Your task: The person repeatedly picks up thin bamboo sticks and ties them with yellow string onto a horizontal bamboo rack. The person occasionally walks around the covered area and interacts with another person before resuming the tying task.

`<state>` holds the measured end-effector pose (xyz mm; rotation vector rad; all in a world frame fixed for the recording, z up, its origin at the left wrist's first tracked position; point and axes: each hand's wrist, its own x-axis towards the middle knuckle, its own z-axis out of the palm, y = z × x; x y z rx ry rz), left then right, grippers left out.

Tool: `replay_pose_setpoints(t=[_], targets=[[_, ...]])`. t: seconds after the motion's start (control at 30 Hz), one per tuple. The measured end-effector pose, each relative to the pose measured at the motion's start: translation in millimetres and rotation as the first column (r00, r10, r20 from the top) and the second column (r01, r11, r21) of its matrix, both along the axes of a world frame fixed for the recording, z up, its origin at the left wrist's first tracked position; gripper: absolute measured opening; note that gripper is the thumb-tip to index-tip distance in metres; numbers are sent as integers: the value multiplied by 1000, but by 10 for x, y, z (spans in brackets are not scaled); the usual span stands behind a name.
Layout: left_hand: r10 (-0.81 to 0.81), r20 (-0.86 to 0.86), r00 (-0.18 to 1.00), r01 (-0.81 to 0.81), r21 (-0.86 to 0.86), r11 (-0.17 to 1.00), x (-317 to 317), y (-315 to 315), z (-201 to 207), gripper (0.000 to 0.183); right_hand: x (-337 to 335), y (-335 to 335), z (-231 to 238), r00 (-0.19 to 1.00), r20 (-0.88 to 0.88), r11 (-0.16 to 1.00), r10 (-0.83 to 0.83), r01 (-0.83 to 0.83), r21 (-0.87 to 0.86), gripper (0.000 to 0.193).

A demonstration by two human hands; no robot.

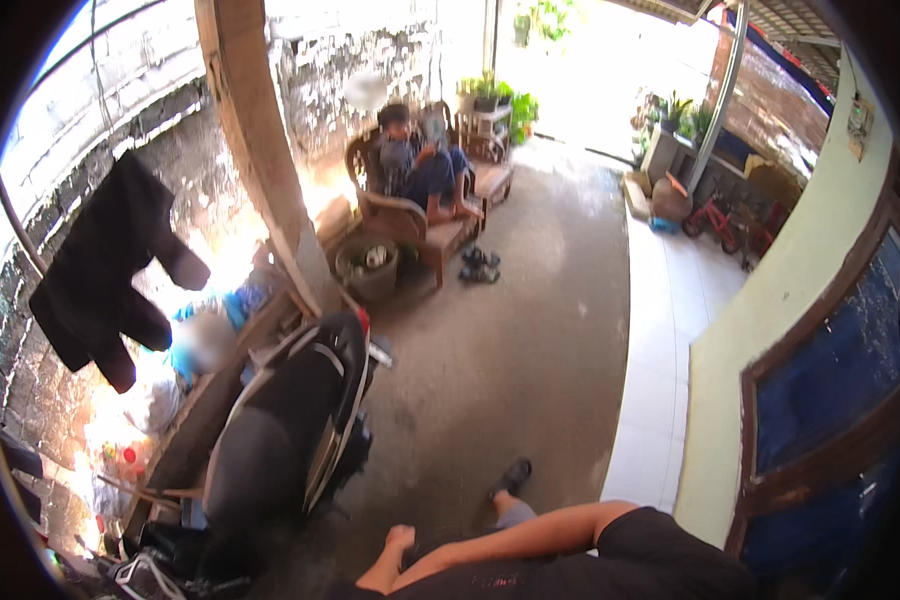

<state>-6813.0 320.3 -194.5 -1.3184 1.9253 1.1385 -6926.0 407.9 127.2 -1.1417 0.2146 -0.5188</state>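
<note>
My right arm reaches in from the lower right, bare below a black sleeve. My right hand [400,542] hangs low over the concrete floor, just right of the rear of a parked black scooter [280,430]. Its fingers look curled in, and I see nothing in them. My foot in a dark sandal [511,477] stands on the floor just beyond the hand. My left hand is out of the picture.
A person sits in a wooden armchair [410,215] at the back, with sandals [479,265] on the floor and a round pot [368,268] beside it. A dark garment [110,265] hangs by the left stone wall. A yellow wall and blue door [830,380] stand on the right.
</note>
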Motion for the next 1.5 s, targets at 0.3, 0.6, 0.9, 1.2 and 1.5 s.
replay_pose_setpoints(t=[0.3, 0.6, 0.9, 1.2, 1.5], targets=[[314, -86, 946, -305, 108, 946, -2336, 24, 70, 34, -2206, -124, 291, 995, -75, 993, -62, 54, -100, 57], [123, -409, 904, -53, 178, 983, -4800, -198, 786, 25, -3820, -167, 428, 970, -11, 959, -241, 237, -154, 59], [-555, -1, 832, 554, 78, 829, -5806, -1391, 189, 35, -5373, -602, 376, 847, 19, 837, -531, 528, -139, 61], [-718, 14, 696, 714, 83, 695, -8552, -1826, 581, 30, -6814, -1325, 344, 589, 83, 589, -804, 808, -34, 64], [-681, -110, 724, 681, -44, 731, -10118, -1457, 1400, 32, -6983, -1383, 606, 188, 36, 180, -982, 970, -163, 56]])
